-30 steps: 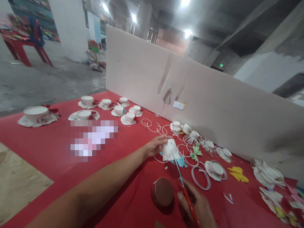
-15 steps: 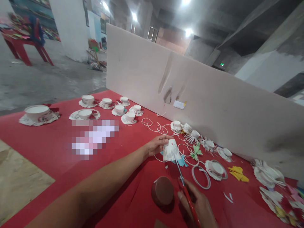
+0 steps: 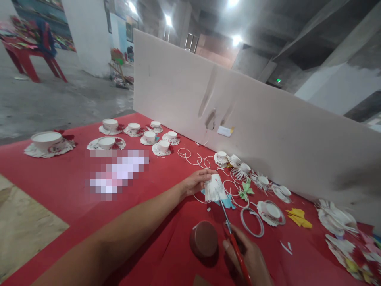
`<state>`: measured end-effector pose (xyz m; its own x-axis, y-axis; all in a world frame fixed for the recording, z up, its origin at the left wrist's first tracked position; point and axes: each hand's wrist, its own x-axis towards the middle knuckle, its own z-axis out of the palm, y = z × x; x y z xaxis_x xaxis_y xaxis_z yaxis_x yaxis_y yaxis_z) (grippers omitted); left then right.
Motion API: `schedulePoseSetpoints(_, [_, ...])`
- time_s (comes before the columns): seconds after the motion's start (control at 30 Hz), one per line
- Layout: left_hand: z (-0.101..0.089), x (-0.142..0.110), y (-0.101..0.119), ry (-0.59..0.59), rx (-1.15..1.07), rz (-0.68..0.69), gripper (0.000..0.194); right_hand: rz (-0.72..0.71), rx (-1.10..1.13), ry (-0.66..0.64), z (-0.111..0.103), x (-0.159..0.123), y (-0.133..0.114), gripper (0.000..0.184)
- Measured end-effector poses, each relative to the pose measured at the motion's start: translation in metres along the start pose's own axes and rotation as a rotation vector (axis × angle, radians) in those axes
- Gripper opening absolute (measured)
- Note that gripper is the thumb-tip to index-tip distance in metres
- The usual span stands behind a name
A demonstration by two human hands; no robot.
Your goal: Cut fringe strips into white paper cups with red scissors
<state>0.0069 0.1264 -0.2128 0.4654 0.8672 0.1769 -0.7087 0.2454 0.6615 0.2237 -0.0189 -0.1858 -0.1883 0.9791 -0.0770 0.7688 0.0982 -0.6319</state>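
My left hand (image 3: 197, 182) grips a white printed paper cup (image 3: 214, 186) by its base, with the slit rim turned down toward me. Red-handled scissors (image 3: 233, 242) are in my right hand (image 3: 248, 254), and their blades reach into the cup's lower edge. Whether the blades are fully closed is hard to see. Just behind the cup lies a piece of blue paper (image 3: 228, 201). A round brown object (image 3: 204, 239) stands on the red surface between my left forearm and the scissors.
Several fringed paper cups (image 3: 163, 147) stand upside down on the red table (image 3: 166, 182). Cut paper rings (image 3: 252, 222), green paper (image 3: 246, 190) and yellow paper (image 3: 299, 218) lie at the right. A pale board (image 3: 184, 87) rises along the far edge.
The cup has turned slightly in my left hand. The scissors and my right hand have hardly moved.
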Motion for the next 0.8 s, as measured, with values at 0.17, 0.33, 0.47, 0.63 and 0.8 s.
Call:
schedulePoseSetpoints(0.17, [-0.0003, -0.0003, -0.0004, -0.007, 0.010, 0.003, 0.040, 0.007, -0.004, -0.003, 0.0005, 0.0005, 0.0007, 0.060])
schedulePoseSetpoints(0.33, [-0.0010, -0.0002, -0.0006, -0.010, 0.013, 0.001, 0.041, -0.021, 0.028, 0.049, 0.0012, -0.0001, 0.0028, 0.052])
schedulePoseSetpoints(0.47, [-0.0010, 0.0000, -0.0001, -0.009, 0.011, -0.003, 0.041, -0.020, -0.002, 0.029, 0.0016, 0.0009, 0.0076, 0.055])
schedulePoseSetpoints(0.63, [-0.0018, 0.0003, 0.0000, -0.014, 0.010, -0.011, 0.042, -0.030, -0.015, 0.020, 0.0013, 0.0008, 0.0081, 0.057])
schedulePoseSetpoints(0.8, [-0.0016, 0.0002, -0.0001, -0.009, 0.006, -0.007, 0.041, -0.040, 0.031, 0.046, 0.0015, 0.0011, 0.0052, 0.052])
